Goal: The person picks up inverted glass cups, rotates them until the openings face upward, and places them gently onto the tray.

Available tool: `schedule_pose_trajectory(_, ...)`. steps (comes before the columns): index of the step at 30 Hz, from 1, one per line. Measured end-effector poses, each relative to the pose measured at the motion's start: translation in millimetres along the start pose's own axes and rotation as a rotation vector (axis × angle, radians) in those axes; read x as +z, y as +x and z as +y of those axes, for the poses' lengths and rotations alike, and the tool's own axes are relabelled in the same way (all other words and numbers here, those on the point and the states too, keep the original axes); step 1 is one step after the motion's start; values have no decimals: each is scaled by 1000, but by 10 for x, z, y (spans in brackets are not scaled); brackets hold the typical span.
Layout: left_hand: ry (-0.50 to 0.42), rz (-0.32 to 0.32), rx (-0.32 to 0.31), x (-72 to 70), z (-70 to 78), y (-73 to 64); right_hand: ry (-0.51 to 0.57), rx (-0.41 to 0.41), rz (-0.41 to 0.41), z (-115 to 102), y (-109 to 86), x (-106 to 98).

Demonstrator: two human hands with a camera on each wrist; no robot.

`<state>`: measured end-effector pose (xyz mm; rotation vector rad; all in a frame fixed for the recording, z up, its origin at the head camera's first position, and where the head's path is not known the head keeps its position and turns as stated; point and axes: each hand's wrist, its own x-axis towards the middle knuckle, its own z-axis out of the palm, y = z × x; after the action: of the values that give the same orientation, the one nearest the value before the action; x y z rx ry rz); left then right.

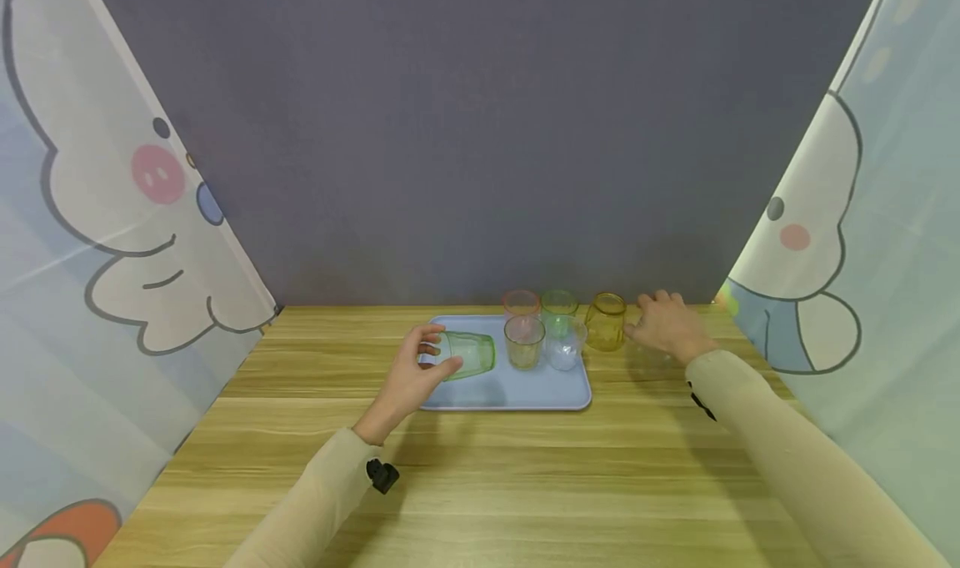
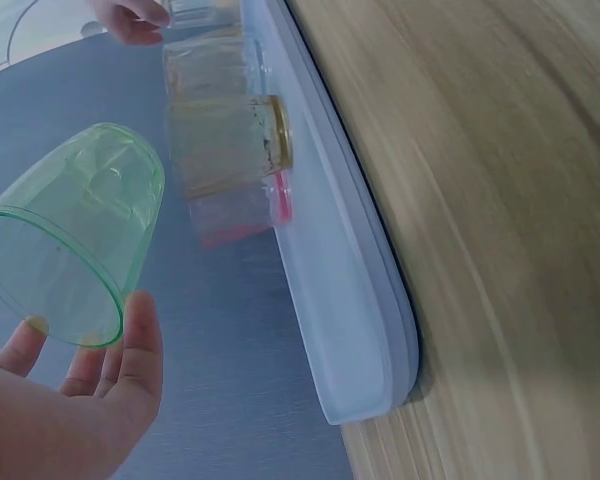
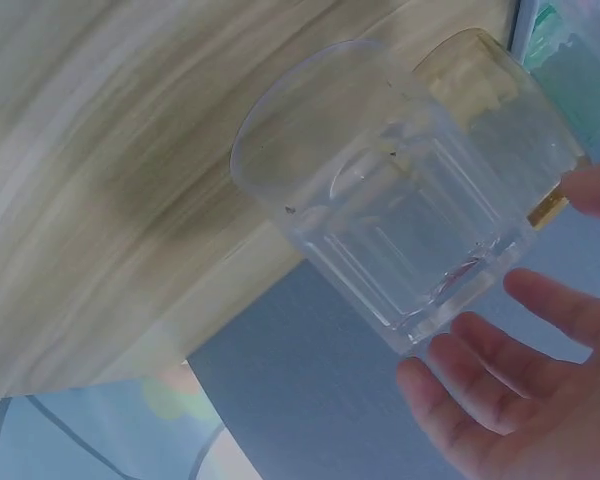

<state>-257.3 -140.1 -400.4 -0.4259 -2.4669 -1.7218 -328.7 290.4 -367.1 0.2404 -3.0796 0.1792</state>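
My left hand (image 1: 408,372) holds a green see-through cup (image 1: 474,354) tipped onto its side above the left part of a pale blue tray (image 1: 517,394). Thumb and fingers grip it around the rim in the left wrist view. At the right, my right hand (image 1: 667,326) is over a clear cup (image 3: 380,190) that stands upside down on the table. Its spread fingertips are right at that cup's base. Beside the thumb is an amber cup (image 1: 605,324), also upside down, just off the tray's right edge.
On the tray's right half stand a pink-rimmed cup (image 1: 521,302), another green cup (image 1: 559,303), a yellowish cup (image 1: 524,344) and a clear cup (image 1: 564,349), close together. A grey panel (image 1: 480,151) rises behind the wooden table (image 1: 510,493), with printed curtains at both sides.
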Motion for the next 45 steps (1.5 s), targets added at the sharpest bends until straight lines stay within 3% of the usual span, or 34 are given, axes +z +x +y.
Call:
schedule_pose_trajectory(19,59,-12,-33,-23,-36,39,40,-1,-44,120,86,33)
schedule_pose_trajectory(32,230,2,-75,-56,-21,230,31,-65,18,221,99,152)
schedule_pose_trajectory(45,447,6,-10,-55,85,423,66,-99,26,204,63,94)
